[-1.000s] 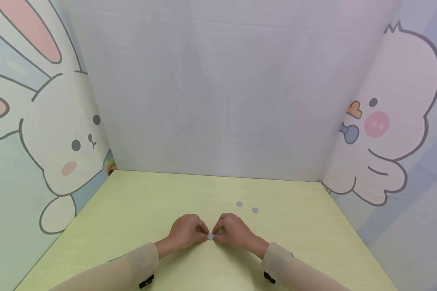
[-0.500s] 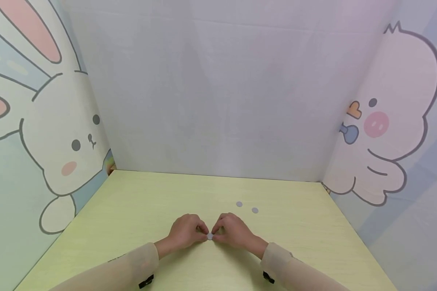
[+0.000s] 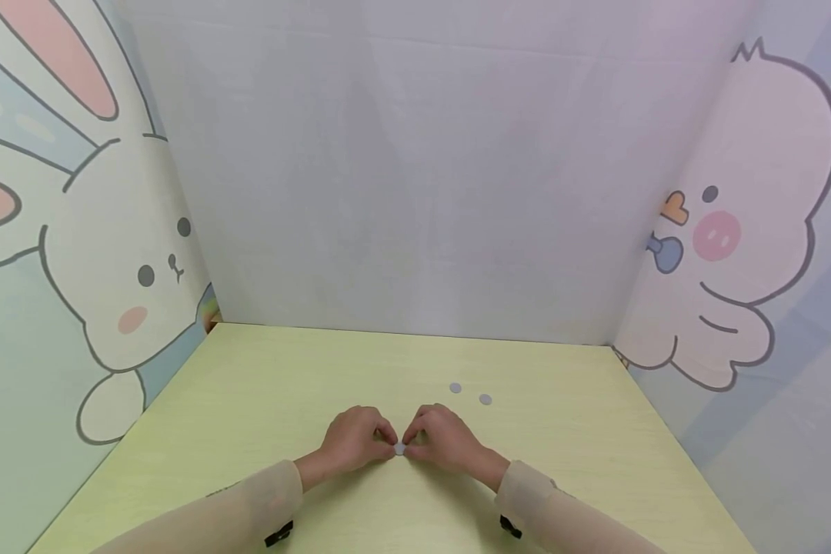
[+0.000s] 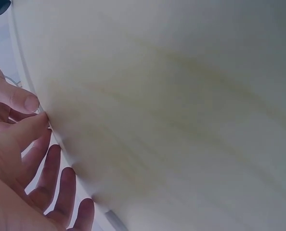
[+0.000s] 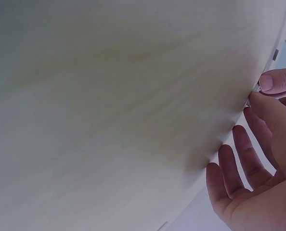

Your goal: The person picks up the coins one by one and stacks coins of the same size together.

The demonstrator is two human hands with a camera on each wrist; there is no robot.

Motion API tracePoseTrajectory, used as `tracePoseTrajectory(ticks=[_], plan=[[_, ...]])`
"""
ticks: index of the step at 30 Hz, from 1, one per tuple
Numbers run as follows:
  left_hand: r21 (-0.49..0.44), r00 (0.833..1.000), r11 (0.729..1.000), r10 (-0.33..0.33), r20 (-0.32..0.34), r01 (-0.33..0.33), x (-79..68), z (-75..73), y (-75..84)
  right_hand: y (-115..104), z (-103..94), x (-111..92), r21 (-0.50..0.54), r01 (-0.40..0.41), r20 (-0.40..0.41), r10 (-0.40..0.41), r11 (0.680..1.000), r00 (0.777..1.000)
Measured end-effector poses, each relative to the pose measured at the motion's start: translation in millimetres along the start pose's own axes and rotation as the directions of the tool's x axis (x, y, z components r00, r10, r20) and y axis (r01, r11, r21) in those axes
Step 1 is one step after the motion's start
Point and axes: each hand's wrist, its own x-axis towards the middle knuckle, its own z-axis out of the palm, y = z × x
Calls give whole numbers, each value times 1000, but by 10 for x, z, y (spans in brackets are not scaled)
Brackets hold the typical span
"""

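Left hand (image 3: 355,440) and right hand (image 3: 447,438), nearly together over the yellow tabletop (image 3: 284,377), each pinched one side of a grey disc (image 3: 399,449) between them. A second disc (image 3: 455,388) and third disc (image 3: 485,399) lay flat beyond the right hand, near each other.

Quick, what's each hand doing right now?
Left hand: closed, fingertips at the left edge of the small grey disc.
Right hand: closed, fingertips at its right edge.

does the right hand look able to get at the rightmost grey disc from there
Probably yes: the rightmost grey disc lies just beyond the right hand with nothing visible between, though its fingertips are at the nearest disc.
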Motion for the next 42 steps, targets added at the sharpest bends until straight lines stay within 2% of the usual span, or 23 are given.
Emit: tracePoseTrajectory(ticks=[25, 32, 42], plan=[[35, 1000, 999, 17, 0, -17, 12, 9, 9, -15, -9, 13, 35, -29, 15, 28, 999, 999], [89, 998, 994, 61, -28, -58, 18, 13, 15, 2, 0, 15, 24, -28, 13, 28, 999, 1000], [126, 998, 991, 58, -36, -53, 14, 35, 7, 53, -23, -19, 3, -16, 6, 15, 1000, 1000]])
